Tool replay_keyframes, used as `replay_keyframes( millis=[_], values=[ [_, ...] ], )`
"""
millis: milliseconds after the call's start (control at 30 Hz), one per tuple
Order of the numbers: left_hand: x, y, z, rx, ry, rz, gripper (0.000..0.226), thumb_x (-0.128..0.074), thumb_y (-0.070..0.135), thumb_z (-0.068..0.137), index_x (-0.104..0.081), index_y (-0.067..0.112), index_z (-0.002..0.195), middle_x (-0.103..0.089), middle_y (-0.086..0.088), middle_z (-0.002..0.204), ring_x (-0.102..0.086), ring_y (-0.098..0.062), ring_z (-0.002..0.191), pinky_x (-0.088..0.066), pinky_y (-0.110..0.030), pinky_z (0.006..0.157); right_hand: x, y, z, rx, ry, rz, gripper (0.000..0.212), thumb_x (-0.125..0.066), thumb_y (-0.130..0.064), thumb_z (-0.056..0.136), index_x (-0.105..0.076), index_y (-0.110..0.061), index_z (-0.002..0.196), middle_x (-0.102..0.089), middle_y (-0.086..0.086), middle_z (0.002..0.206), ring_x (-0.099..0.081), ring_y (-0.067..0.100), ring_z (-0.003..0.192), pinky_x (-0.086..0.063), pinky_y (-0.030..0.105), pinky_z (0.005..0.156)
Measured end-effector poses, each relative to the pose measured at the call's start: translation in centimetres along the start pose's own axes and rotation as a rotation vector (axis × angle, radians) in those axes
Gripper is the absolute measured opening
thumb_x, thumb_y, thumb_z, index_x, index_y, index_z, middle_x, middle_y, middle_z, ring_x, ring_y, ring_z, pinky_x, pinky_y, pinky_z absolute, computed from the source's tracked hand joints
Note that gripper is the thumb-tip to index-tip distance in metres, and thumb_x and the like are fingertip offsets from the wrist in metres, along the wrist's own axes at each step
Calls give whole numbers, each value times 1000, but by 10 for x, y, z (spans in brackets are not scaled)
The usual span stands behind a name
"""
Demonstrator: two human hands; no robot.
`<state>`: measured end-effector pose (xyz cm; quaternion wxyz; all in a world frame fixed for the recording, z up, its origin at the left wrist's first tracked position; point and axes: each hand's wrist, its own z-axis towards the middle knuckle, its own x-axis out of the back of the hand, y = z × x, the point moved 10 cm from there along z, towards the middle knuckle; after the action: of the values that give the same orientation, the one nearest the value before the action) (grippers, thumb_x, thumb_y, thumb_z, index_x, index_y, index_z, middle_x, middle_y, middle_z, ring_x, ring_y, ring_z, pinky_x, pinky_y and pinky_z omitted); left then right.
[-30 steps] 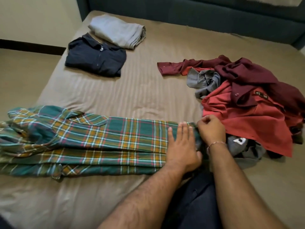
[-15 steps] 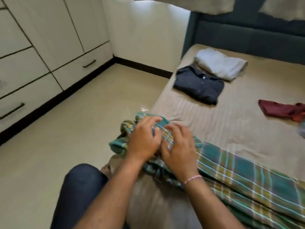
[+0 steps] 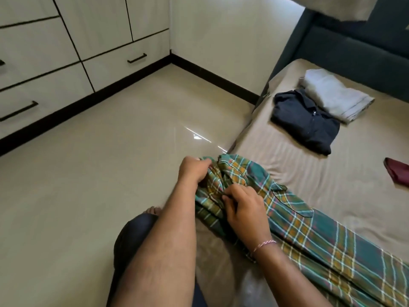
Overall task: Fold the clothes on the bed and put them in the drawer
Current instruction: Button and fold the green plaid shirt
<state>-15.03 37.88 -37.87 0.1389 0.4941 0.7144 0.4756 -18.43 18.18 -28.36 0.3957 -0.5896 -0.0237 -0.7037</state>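
The collar end of a green plaid shirt [image 3: 285, 220] is gripped by both hands at the near edge of the bed [image 3: 332, 187]. The left hand [image 3: 192, 169] is curled round a bunched fold at the very end of the cloth, which overhangs the mattress edge above the floor [image 3: 110, 169]. The right hand [image 3: 243, 209], just beside it toward the bed's inner side, is closed on the cloth a little farther along, with the fingertips tucked into the folds; a thin bracelet [image 3: 264, 244] is worn at that wrist. From the two grips, the rest of the shirt is laid out in a long folded strip on the sheet, running away to the right and out of view.

Well beyond the held end, toward the headboard [image 3: 358, 54], a folded dark shirt [image 3: 305, 122] is laid flat on the bed, with a folded grey garment [image 3: 336, 96] touching its far side. To the right of the grip, near the picture's edge, part of a maroon garment [image 3: 398, 173] is seen. Across the floor, left of the left hand, closed drawers [image 3: 126, 60] with dark handles are set in a white cabinet.
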Motion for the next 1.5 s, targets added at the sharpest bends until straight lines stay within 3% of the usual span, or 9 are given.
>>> replay_keyframes(
  millis=[100, 267, 400, 500, 667, 833, 967, 1233, 1500],
  values=[
    [8, 21, -6, -58, 6, -509, 5, -68, 11, 78, -68, 9, 73, -65, -11, 70, -64, -26, 70, -54, -38, 66, -4, -1, -3, -5, -33, -8, 5, -61, -27, 93, -57, -27, 91, -60, -8, 83, -57, 22, 78, -51, 46, 67],
    [7, 103, -60, -377, -379, -936, 52, -43, -11, 90, -63, 10, 133, -67, -24, 119, -66, -33, 110, -53, -54, 105, 9, 10, -1, -87, -146, 268, 16, -72, -22, 95, -72, -34, 106, -66, -12, 93, -63, 8, 88, -56, 36, 80],
    [-19, 144, -137, -621, -573, -765, 65, -41, -15, 82, -67, 17, 132, -70, -17, 124, -67, -28, 115, -56, -45, 99, 74, 51, -5, -518, 95, 1245, 51, -79, -40, 88, -63, -33, 136, -70, 7, 123, -68, 25, 112, -58, 47, 90],
    [-94, 160, -219, -929, -808, -185, 62, -45, -12, 74, -73, 19, 120, -74, -1, 123, -68, -16, 118, -54, -30, 102, 143, 80, -14, -464, 178, 1597, 98, -86, -58, 73, -40, -30, 155, -62, 11, 143, -62, 30, 128, -52, 57, 101],
    [-203, 110, -298, -1187, -984, 549, 53, -55, -2, 77, -77, 13, 123, -65, -2, 143, -61, -19, 129, -45, -32, 114, 224, 176, -83, -562, 440, 1352, 63, -70, -12, 90, -45, -5, 147, -61, 25, 138, -62, 43, 122, -51, 59, 104],
    [-180, 80, -221, -1285, -488, 753, 52, -51, 28, 76, -73, 26, 123, -74, 3, 124, -68, -21, 115, -52, -41, 103, 239, 295, -233, -1099, 686, 1173, 37, -45, -8, 101, -74, -26, 87, -61, 1, 95, -59, 17, 88, -61, 35, 69],
    [-148, 51, -160, -1079, -372, 905, 62, -58, 47, 87, -58, 27, 145, -57, 2, 151, -50, -20, 141, -38, -44, 120, 244, 338, -279, -1347, 785, 1199, 21, -50, -31, 101, -63, -18, 112, -61, 6, 110, -64, 24, 97, -54, 49, 92],
    [-173, 38, -216, -1268, -195, 992, 72, -58, 69, 85, -57, 29, 145, -54, 7, 151, -45, -16, 144, -29, -52, 123, 259, 387, -249, -1261, 701, 533, 73, -76, -60, 70, -43, -36, 130, -64, 6, 122, -72, 33, 94, -62, 42, 56],
    [-180, 18, -208, -1169, -309, 925, 41, -81, 27, 84, -71, 26, 124, -67, 7, 137, -58, -15, 134, -34, -45, 121, 267, 400, -169, -1028, 262, 169, 79, -75, -54, 84, -44, -23, 149, -59, 10, 137, -61, 34, 121, -50, 47, 104]
  ],
)
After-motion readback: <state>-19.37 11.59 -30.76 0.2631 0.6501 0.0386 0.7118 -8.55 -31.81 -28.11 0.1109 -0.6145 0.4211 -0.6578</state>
